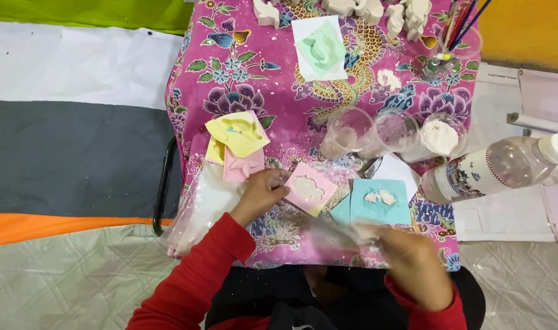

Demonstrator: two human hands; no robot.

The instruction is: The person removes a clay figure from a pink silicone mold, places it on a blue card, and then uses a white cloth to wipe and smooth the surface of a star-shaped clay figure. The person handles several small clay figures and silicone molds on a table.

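Steadying the square pink rubber mould [310,188] with my left hand [262,193], fingers gripping its edge; right hand [407,256], below it, blurred, grip unclear.

sleeves: red, long, both arms | left hand [262,192]: bare | right hand [413,260]: bare, motion-blurred | lap: dark clothing

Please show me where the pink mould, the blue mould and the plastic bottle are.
pink mould [309,189], head view, on the white filling in its middle.
blue mould [380,205], head view, on its flat blue face.
plastic bottle [499,168], head view, on its clear body.
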